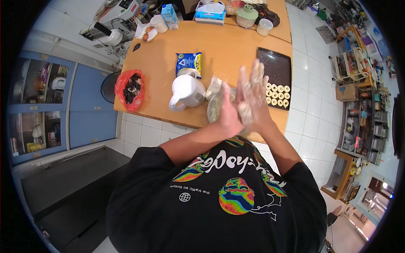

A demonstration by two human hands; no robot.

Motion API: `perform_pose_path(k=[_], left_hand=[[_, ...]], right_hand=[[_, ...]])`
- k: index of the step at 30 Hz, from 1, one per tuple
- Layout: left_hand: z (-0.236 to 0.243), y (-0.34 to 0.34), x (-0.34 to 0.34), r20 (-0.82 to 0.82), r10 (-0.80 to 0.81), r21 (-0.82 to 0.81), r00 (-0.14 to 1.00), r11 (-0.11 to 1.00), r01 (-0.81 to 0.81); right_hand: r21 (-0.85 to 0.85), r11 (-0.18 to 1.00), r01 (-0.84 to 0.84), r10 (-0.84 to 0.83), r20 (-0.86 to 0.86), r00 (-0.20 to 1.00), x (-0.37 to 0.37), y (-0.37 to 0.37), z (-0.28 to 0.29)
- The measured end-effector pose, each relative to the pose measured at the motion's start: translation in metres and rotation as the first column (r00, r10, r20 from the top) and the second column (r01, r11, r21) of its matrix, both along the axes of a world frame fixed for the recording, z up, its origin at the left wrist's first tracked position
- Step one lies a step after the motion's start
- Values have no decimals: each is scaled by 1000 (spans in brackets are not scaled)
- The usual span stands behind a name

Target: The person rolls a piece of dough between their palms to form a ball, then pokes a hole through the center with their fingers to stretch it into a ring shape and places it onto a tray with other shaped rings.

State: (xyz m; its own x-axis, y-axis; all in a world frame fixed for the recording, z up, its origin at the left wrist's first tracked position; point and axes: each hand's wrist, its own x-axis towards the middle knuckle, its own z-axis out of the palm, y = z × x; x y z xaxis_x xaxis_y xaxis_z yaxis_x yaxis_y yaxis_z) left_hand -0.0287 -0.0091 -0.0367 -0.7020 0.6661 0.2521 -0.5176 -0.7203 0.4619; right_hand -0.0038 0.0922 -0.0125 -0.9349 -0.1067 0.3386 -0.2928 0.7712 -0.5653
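Note:
My two hands meet palm to palm just over a clear bowl [213, 110] at the table's near edge. Pale dough or flour coats the fingers and palm of my right hand [256, 103], whose fingers stretch away from me. My left hand [230, 116] lies against it, thumb up, with its fingers partly hidden. Whether a piece of dough sits between the palms cannot be seen. On the right lies a dark baking tray [274, 69], its near part lined with rows of small pale dough rings [277, 95]. Left of the bowl is a crumpled white item [214, 85].
A white jug [188, 90] stands left of the bowl, with a blue and yellow packet [187, 61] behind it. A red plastic bag [119, 90] sits at the left table edge. Along the back are a carton [170, 17], a tissue pack [209, 17] and a lidded green container [247, 17].

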Motion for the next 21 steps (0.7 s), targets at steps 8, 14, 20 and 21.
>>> perform_pose_path(k=[8,14,20,21], left_hand=[[-9,-26,-25,305,-403,389,863,880,273],[-54,-12,-14,630,-531,516,566,831,205],[6,-17,-13,595,-43,-43,803,995,86],[1,-12,-6,589,-36,-44,807,996,76]], right_hand=[[-49,982,-182,178,-72,981,13,-11,3],[-195,977,-90,65,-132,989,0,-15,-6],[-88,984,-153,148,-61,987,1,7,-18],[-48,997,-53,52,-16,999,-11,15,-17]])
